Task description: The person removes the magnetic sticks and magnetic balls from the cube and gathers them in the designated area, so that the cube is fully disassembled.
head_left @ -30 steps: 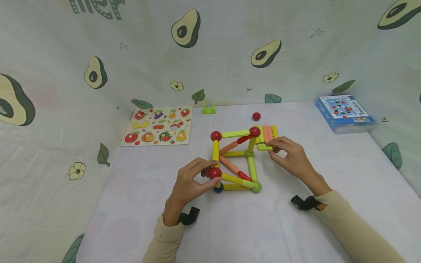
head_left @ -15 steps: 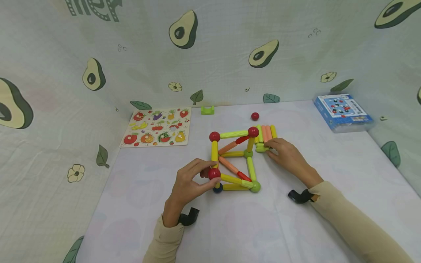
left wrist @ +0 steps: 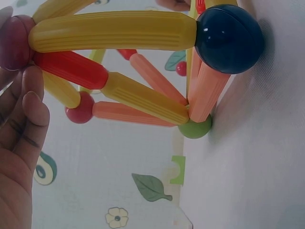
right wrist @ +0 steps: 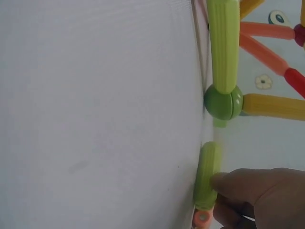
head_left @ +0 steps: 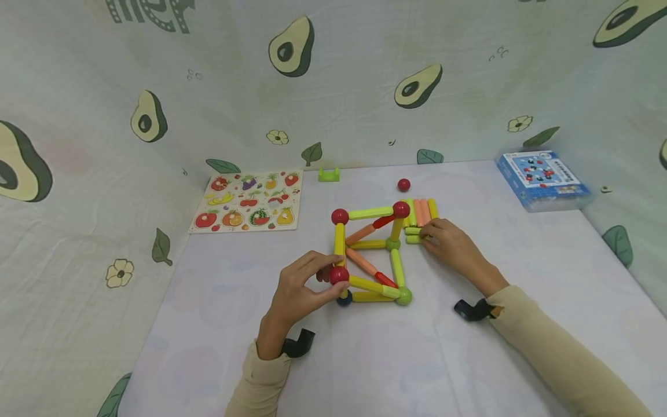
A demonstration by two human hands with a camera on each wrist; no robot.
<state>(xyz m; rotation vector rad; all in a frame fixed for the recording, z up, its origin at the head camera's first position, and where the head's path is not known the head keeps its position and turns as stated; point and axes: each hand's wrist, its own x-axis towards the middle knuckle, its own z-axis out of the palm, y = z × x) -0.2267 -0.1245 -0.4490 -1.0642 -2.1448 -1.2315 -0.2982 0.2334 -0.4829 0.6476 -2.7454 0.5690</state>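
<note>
A frame of magnetic sticks and balls stands on the table, with a yellow stick [head_left: 340,238] rising at its left. My left hand [head_left: 299,284] holds the red ball [head_left: 339,275] at its near top corner, thumb on the near side. Below that ball sits a dark blue ball [left wrist: 229,39], and a green ball [head_left: 403,296] marks the near right base corner. Right of the frame, my right hand [head_left: 453,243] pinches a light green magnetic stick [right wrist: 208,176] low at the table. Another light green stick [head_left: 414,231] lies parallel just behind it.
Behind the right hand lie several sticks in a row, including an orange stick [head_left: 423,212], with a loose red ball [head_left: 403,185] beyond. A fruit picture board [head_left: 247,202] lies back left, a green plastic piece [head_left: 329,175] at the back edge, a blue box [head_left: 544,179] back right.
My right hand has brought its light green stick slightly left and down; two parallel green sticks now show before the row. The left hand keeps its hold on the red ball.
</note>
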